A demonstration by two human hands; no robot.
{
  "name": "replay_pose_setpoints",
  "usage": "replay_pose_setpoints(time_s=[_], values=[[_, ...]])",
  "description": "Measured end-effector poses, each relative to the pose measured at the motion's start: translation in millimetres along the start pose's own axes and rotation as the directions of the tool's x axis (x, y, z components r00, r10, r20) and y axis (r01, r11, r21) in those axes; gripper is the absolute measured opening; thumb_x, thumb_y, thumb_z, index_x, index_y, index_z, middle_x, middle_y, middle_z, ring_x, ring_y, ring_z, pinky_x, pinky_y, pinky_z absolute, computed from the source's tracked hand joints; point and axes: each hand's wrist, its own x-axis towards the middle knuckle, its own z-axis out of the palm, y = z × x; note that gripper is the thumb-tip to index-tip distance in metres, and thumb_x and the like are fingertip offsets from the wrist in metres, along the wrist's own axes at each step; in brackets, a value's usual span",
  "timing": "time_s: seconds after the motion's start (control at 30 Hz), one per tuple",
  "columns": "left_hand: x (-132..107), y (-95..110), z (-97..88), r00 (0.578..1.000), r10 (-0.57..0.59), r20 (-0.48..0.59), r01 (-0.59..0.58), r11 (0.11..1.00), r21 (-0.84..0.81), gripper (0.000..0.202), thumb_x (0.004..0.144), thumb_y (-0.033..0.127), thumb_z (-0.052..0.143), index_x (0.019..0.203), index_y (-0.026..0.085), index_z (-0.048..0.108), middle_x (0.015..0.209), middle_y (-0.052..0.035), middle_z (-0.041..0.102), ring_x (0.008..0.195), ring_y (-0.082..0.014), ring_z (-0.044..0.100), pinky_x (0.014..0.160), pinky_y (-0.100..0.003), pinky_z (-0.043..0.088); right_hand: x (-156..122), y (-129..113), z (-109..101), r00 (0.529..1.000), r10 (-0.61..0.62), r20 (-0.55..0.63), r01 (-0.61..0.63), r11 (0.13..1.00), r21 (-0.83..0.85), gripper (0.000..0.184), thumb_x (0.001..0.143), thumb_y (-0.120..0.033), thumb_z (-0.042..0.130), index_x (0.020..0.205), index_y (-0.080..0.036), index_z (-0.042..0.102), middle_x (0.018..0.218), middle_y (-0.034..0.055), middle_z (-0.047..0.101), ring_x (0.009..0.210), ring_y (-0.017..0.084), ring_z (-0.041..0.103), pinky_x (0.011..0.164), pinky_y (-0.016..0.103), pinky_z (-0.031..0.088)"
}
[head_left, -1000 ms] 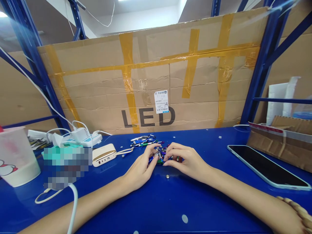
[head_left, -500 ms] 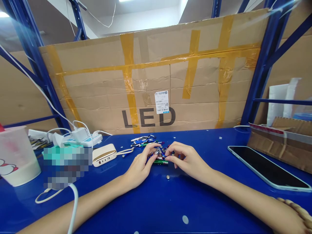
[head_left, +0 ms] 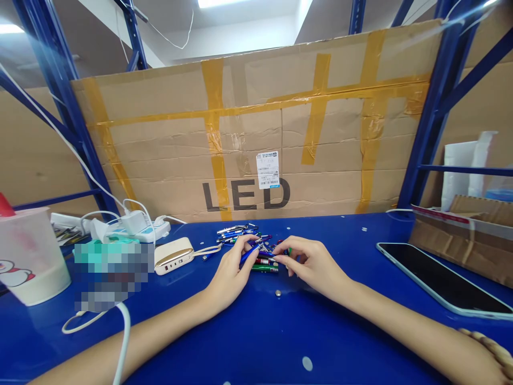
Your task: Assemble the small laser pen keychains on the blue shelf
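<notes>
In the head view, my left hand (head_left: 231, 274) pinches a blue pen (head_left: 249, 255) between thumb and fingers, its tip slanting up toward one o'clock. My right hand (head_left: 311, 262) is curled at three o'clock from it, thumb and forefinger close together beside the pens (I cannot tell whether they grip one). A green pen (head_left: 265, 268) lies at four o'clock from the blue one. From my hands, more pens (head_left: 234, 231) sit at eleven, a metal bit (head_left: 278, 293) at six, the power bank (head_left: 174, 258) at nine, the phone (head_left: 441, 277) at three
</notes>
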Motion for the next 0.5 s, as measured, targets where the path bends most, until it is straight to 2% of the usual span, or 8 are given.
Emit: replay_pose_setpoints(time_s=[0.13,0.23,0.33,0.5], values=[[2.0,0.8,-0.5,0.991,-0.127,0.029,0.127,0.992,0.022,0.019,0.089,0.037,0.039,0.095,0.021,0.046,0.076,0.0022,0.048,0.073,-0.0139,0.049,0.066,-0.026,0.040,-0.1,3.9,-0.5,1.000,-0.025,-0.007,0.025,0.998,-0.054,0.013,0.083,-0.027,0.055,0.082,-0.019,0.065,0.081,0.0014,0.063,0.046,0.007,0.054,0.047,0.021,0.046],[1.9,1.5,-1.0,0.985,-0.163,0.050,0.161,0.986,0.038,0.019,0.088,0.038,0.039,0.091,0.020,0.046,0.077,0.0024,0.048,0.072,-0.0136,0.047,0.064,-0.025,0.039,-0.7,6.3,-0.6,1.000,-0.026,-0.016,0.025,0.997,-0.077,0.012,0.083,-0.027,0.056,0.081,-0.020,0.066,0.079,0.0011,0.063,0.046,0.007,0.054,0.047,0.021,0.046],[1.2,2.0,-0.9,0.987,-0.150,0.056,0.150,0.989,0.011,0.018,0.088,0.037,0.039,0.092,0.021,0.046,0.078,0.0025,0.049,0.073,-0.0134,0.048,0.066,-0.025,0.040,-1.1,7.9,0.1,1.000,-0.018,-0.008,0.017,0.996,-0.089,0.012,0.082,-0.027,0.057,0.082,-0.021,0.067,0.078,0.0009,0.064,0.047,0.007,0.054,0.048,0.021,0.046],[1.1,0.4,0.1,0.998,-0.055,0.037,0.058,0.993,-0.101,0.015,0.088,0.035,0.043,0.090,0.021,0.045,0.086,0.0004,0.054,0.085,-0.0147,0.053,0.075,-0.027,0.043,-1.2,8.6,1.6,1.000,-0.013,0.008,0.014,0.998,-0.056,0.012,0.082,-0.028,0.057,0.081,-0.020,0.067,0.079,0.0010,0.064,0.046,0.007,0.054,0.047,0.021,0.046]])
